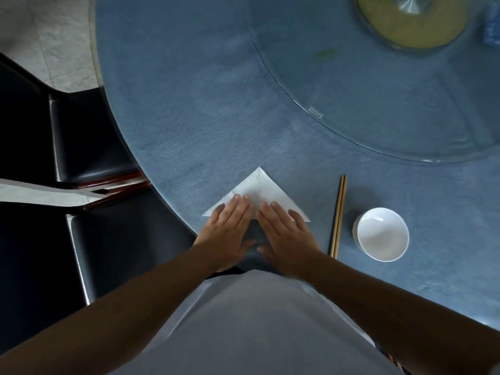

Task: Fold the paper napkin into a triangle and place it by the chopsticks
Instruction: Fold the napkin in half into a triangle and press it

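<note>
A white paper napkin [259, 187] lies on the blue table as a triangle, its tip pointing away from me and its long edge toward me. My left hand [228, 227] rests flat on its left part, fingers together. Beside it my right hand [286, 230] presses flat on the right part. Both hands cover the long edge. A pair of wooden chopsticks [338, 215] lies side by side just right of the napkin, a short gap between them and the napkin's right corner.
A white bowl [382, 234] stands right of the chopsticks. A glass turntable [351, 109] covers the far right of the round blue table [189, 117]. Two dark chairs [89, 136] stand at the left, close to the table's edge.
</note>
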A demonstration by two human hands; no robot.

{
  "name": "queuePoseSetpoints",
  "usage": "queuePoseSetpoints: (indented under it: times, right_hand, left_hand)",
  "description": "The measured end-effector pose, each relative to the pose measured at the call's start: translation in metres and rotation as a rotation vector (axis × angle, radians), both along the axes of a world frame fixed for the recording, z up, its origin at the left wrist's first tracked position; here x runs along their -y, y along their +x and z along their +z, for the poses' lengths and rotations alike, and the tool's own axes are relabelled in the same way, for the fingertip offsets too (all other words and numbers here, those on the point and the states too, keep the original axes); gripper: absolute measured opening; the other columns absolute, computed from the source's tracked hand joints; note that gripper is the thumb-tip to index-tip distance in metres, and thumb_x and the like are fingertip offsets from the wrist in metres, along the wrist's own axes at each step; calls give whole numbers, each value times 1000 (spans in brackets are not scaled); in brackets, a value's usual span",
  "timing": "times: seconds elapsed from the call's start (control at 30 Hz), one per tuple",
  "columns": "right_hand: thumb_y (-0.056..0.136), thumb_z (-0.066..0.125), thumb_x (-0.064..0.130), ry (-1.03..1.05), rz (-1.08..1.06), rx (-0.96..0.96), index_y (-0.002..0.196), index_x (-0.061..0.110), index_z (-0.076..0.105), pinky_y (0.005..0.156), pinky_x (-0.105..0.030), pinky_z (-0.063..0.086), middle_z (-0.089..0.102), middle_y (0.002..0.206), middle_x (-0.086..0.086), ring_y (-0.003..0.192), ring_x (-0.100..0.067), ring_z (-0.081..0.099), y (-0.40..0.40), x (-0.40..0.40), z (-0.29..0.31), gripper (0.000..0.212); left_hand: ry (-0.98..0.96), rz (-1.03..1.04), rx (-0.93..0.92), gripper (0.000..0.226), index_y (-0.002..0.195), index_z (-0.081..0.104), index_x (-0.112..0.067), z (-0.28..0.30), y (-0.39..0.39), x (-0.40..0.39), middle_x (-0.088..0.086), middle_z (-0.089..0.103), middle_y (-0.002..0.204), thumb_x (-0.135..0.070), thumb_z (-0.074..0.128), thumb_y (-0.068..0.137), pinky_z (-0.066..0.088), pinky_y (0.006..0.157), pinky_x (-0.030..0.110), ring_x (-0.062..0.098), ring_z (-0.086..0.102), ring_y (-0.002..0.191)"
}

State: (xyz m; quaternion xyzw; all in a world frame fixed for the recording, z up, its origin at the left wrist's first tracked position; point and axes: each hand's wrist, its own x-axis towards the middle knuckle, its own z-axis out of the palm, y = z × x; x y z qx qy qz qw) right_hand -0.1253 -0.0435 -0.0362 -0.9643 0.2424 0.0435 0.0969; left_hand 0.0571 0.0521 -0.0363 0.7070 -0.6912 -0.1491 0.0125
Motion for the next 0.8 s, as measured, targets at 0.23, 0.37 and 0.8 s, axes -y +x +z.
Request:
queuePoseSetpoints:
  times: [0.23, 0.37, 0.8]
  right_hand:
    - [91, 35, 57, 105, -150, -193, 148, 9, 30, 113, -50, 26, 29, 157, -10, 145, -25, 23, -11, -1, -11, 75]
    - [92, 24, 62, 108, -229, -243, 153, 12, 8, 117, -44, 9, 9, 162, -7, 148, -20, -1, -29, 2, -14, 80]
    - [91, 35, 60, 133, -279, -125, 151, 9, 15, 115, -49, 13, 14, 161, -11, 148, -22, 5, 14, -3, -2, 82]
  left_hand:
    - [148, 72, 51, 86, 150, 19, -2, -12, 4, -18, 17, 17, 160, -61, 32, 90, 19, 118, 48, 29, 14, 148]
    - [182, 135, 84, 87, 151, 17, -3, -12, 10, -38, 15, 17, 160, -63, 29, 90, 15, 118, 46, 27, 12, 148]
    - [118, 130, 63, 83, 151, 15, -4, -2, -4, -10, 14, 12, 161, -61, 25, 92, 7, 117, 49, 29, 8, 149]
